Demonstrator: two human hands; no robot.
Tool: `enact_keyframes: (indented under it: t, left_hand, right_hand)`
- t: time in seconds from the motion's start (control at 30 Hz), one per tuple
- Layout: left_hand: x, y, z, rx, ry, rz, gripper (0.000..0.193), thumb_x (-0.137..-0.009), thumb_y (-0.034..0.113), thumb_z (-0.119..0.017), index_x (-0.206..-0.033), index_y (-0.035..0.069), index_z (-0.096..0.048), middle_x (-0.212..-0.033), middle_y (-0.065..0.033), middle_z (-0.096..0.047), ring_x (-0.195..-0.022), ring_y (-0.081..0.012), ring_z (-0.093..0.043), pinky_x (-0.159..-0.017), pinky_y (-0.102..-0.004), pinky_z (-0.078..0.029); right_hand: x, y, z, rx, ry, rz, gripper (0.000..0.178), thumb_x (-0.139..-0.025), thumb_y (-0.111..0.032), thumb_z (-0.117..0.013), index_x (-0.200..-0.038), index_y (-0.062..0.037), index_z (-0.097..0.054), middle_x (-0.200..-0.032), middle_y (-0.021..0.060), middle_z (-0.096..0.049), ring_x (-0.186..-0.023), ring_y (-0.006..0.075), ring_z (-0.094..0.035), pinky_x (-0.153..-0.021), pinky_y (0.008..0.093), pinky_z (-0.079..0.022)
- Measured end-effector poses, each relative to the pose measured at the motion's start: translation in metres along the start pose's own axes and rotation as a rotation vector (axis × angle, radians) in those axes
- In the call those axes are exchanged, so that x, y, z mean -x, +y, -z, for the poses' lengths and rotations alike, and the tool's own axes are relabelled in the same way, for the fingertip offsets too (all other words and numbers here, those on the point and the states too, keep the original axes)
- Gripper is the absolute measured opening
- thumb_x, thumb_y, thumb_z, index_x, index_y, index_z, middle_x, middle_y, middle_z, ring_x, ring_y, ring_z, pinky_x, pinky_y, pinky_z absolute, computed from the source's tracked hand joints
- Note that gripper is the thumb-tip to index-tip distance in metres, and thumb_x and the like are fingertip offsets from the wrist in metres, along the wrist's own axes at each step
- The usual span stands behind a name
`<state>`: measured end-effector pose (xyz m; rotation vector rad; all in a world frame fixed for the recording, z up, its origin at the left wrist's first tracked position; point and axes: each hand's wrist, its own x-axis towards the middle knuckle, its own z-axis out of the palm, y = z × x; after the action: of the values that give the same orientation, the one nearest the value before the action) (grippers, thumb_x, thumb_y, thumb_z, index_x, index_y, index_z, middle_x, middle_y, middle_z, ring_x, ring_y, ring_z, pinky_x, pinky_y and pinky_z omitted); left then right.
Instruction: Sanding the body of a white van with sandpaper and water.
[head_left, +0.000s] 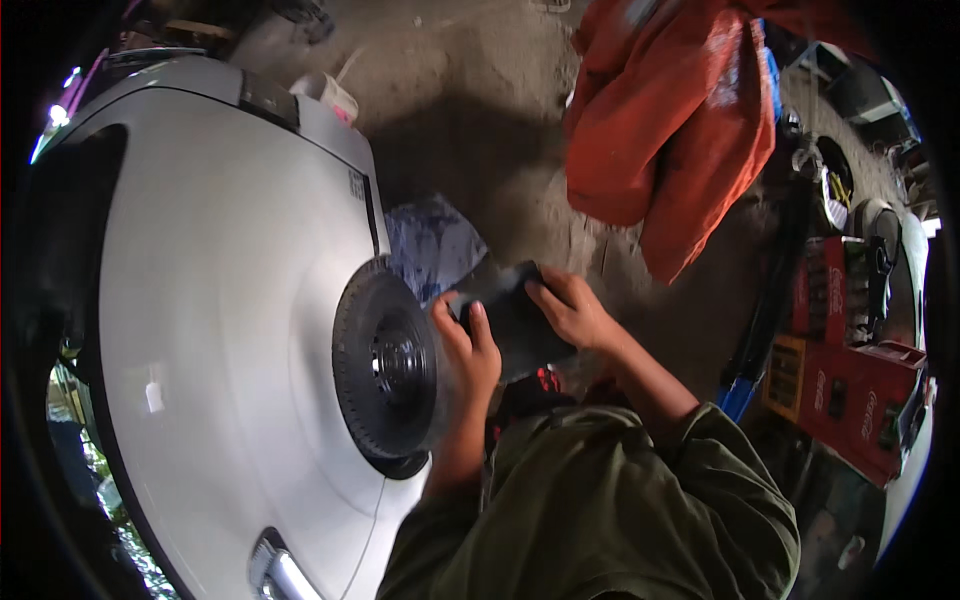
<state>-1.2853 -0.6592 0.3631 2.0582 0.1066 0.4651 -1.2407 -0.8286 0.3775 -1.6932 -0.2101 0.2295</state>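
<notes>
A dark, flat, roughly rectangular sheet (522, 335) is held in front of my body, tilted. On its far right edge my right hand (578, 312) grips it, thumb and fingers closed over the rim. My left hand (473, 350) pinches its left side, with thumb and forefinger raised; the other fingers are partly hidden. What the sheet is made of is too dark to tell. Just left of my left hand is the black tyre (365, 360) of a silver car (225, 240), its dark wheel hub facing me.
A crumpled blue-grey sheet (435, 240) lies on the dirt floor (470, 70) beyond the tyre. Orange-red tarpaulin (660, 130) drapes over something at the far right. Red crates (860, 395) with bottles and a yellow crate (783, 377) stand at the right. A white bucket (335, 98) is behind the car.
</notes>
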Motion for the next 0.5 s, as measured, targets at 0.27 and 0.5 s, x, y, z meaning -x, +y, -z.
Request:
enact_keyframes:
  t: [0.27,0.5]
  left_hand:
    - [-0.165,-0.034,-0.011,0.235,-0.148,0.100,0.040,-0.092,0.009,-0.058,-0.124,0.002,-0.035,-0.111,-0.0107,-0.046,-0.090,-0.0148,-0.051,-0.078,-0.0263,-0.043]
    - [-0.301,-0.079,-0.049,0.228,-0.239,0.153,0.021,-0.086,0.008,-0.068,-0.102,0.003,-0.054,-0.092,-0.0026,-0.057,-0.076,-0.0084,-0.051,-0.070,-0.0213,-0.042]
  right_hand:
    - [-0.122,0.012,-0.012,-0.251,-0.024,-0.018,0.057,-0.085,-0.012,-0.063,-0.130,0.0094,-0.037,-0.109,0.0185,-0.059,-0.101,0.0161,-0.055,-0.086,0.0263,-0.043]
    - [-0.273,0.017,0.021,-0.183,-0.082,-0.084,0.068,-0.084,0.005,-0.061,-0.142,0.0038,-0.025,-0.124,0.0133,-0.049,-0.113,0.0149,-0.048,-0.094,0.0258,-0.039]
